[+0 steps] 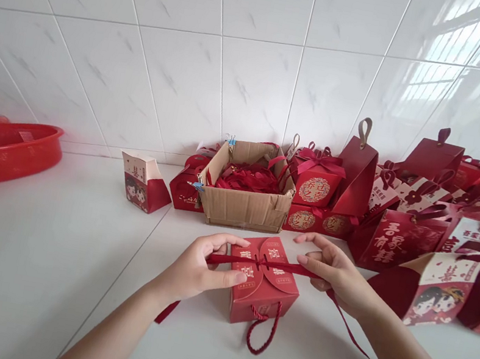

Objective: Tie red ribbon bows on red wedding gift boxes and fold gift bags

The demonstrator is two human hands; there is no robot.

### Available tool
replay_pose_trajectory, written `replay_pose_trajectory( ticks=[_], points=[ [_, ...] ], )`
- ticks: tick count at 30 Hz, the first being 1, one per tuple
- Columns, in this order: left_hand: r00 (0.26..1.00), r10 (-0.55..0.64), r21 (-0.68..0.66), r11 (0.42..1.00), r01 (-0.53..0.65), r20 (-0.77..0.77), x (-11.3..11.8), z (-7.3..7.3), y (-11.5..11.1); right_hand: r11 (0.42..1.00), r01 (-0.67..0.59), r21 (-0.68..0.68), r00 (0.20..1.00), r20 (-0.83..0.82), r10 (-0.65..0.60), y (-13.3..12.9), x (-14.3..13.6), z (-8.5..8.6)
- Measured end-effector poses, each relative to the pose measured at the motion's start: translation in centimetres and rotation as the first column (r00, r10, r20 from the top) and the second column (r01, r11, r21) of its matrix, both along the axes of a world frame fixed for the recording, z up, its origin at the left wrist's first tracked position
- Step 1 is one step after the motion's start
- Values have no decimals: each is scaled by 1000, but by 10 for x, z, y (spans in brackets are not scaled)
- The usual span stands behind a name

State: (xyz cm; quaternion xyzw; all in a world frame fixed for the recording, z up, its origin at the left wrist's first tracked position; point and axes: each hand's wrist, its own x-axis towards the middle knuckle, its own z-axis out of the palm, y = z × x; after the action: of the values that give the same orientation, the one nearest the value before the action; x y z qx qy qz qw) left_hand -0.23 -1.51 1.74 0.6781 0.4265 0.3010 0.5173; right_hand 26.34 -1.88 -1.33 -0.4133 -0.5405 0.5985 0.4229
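A person's hands draw a flat red ribbon point(283, 267) straight across a small red paper box point(265, 301) on a smooth, pale worktop point(43, 268). The left hand point(197, 265) grasps one length of ribbon, its thumb and fingertips on the box's top; the right hand point(337, 275) pinches the other length between thumb and fingers, just beside the box. Curved flaps meet beneath the ribbon at the middle of the lid, and a twisted cord handle point(275, 325) loops from the near side. Behind stands an open brown cardboard carton point(244, 208), its worn rim gripped by blue clips point(198, 186), holding tangled red strips point(251, 180). Peaked favour boxes point(409, 243) crowd the right; a rounded, glossy red plastic basin point(16, 155) sits left, before marbled white wall tiles point(255, 95).
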Motion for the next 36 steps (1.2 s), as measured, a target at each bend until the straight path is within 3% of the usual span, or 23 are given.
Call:
replay_pose_trajectory(
  ticks=[4,7,11,17,21,25,30,36],
  points=[
    [998,-20,-11,1000,21,56,2,-9,1,990,-117,-74,983,131,126,-1,1,0],
    [997,-35,-14,999,36,70,3,-13,1,973,-228,-38,962,143,232,-3,3,2],
    [998,-44,24,999,43,39,3,-12,0,966,-259,15,965,48,258,-3,5,7],
    [997,8,82,997,-2,-79,13,-6,4,973,-223,-54,958,-195,209,-5,6,11],
    [974,0,125,992,29,-227,24,8,6,971,-180,-160,943,-310,123,-5,7,15],
    [916,-31,160,982,103,-400,33,35,8,955,-109,-277,963,-268,32,-4,8,18],
    [801,-60,225,945,238,-595,52,64,12,981,-93,-170,963,-264,46,-1,6,18],
    [646,-197,92,918,385,-738,70,73,21,983,-110,-145,943,-326,58,0,6,17]
  ],
)
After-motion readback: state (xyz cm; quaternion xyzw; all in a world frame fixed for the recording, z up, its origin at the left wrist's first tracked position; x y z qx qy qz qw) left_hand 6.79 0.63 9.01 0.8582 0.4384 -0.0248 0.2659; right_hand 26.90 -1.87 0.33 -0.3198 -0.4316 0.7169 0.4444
